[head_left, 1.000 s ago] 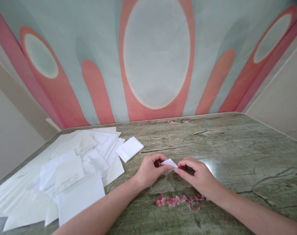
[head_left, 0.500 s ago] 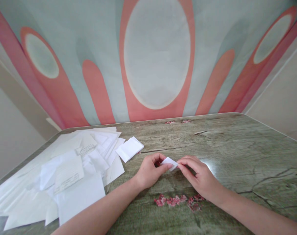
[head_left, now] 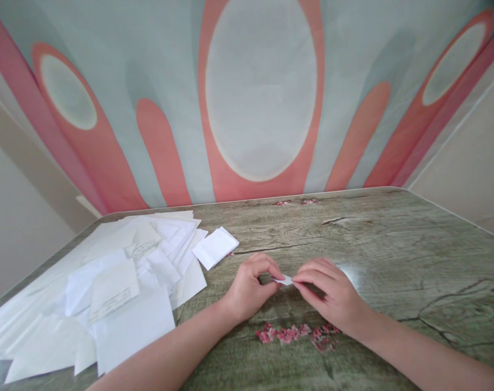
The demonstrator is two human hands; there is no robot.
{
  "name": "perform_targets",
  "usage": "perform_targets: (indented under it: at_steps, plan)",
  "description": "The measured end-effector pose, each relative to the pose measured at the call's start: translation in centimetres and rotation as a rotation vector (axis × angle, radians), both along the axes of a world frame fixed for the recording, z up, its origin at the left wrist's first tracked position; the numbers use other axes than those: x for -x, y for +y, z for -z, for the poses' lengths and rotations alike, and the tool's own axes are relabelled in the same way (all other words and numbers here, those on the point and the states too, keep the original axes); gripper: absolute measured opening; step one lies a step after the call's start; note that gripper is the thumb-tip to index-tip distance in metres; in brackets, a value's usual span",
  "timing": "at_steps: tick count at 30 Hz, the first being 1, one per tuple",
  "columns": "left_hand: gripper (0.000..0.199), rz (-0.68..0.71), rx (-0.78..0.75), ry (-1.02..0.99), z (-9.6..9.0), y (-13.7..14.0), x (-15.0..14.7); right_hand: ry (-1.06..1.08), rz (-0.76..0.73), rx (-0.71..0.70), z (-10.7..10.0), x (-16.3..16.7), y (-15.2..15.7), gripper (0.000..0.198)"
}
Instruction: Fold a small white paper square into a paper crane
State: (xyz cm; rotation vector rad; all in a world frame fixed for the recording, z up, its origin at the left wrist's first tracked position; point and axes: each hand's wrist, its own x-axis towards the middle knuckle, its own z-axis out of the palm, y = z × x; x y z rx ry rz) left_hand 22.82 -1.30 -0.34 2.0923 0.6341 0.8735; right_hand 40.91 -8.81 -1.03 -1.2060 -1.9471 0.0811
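Between my two hands is a small folded piece of white paper (head_left: 286, 280), seen nearly edge-on, just above the table. My left hand (head_left: 255, 285) pinches its left end between thumb and fingers, which hide part of it. At the right end, the fingertips of my right hand (head_left: 326, 290) are closed on a corner. A small stack of folded white paper (head_left: 216, 247) lies on the table beyond my left hand.
A wide, loose heap of white paper sheets (head_left: 137, 320) covers the table's left side, some with printed lines. The wood-grain table (head_left: 393, 244) carries a pink flower pattern (head_left: 287, 333) near me. A patterned wall covering (head_left: 263, 98) rises behind its far edge.
The paper piece has tilted from showing a broad face to a thin sliver. My left fingers have shifted over its top edge, and the thumb has drawn back slightly.
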Motion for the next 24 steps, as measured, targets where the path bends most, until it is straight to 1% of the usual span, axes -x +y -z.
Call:
perform_targets:
  at_steps: [3, 6, 9, 11, 16, 20, 24]
  plan:
    - [0.016, 0.016, -0.156, 0.024, -0.08, -0.22, 0.14, -0.192, -0.034, -0.079, 0.01, -0.32, -0.15, 0.015]
    - [0.012, -0.001, -0.357, 0.104, -0.37, -0.43, 0.39, -0.348, -0.032, -0.124, -0.08, -0.42, -0.46, 0.018]
    - [0.007, 0.025, -0.548, 0.244, -0.69, -0.48, 0.66, -0.466, -0.014, -0.132, -0.07, -0.22, -0.69, 0.020]
    - [0.008, 0.047, -0.613, 0.330, -0.74, -0.38, 0.77, -0.523, -0.004, -0.120, 0.05, 0.01, -0.71, 0.024]
    - [0.010, 0.087, -0.621, 0.444, -0.30, -0.16, 0.68, -0.578, 0.001, -0.070, 0.52, 0.35, -0.50, 0.027]
    - [0.013, 0.123, -0.600, 0.453, -0.27, -0.24, 0.59, -0.553, 0.004, -0.069, 0.62, 0.34, -0.43, 0.027]
    - [0.020, 0.169, -0.523, 0.437, -0.62, -0.32, 0.76, -0.479, 0.002, 0.001, 0.52, 0.21, -0.30, 0.023]
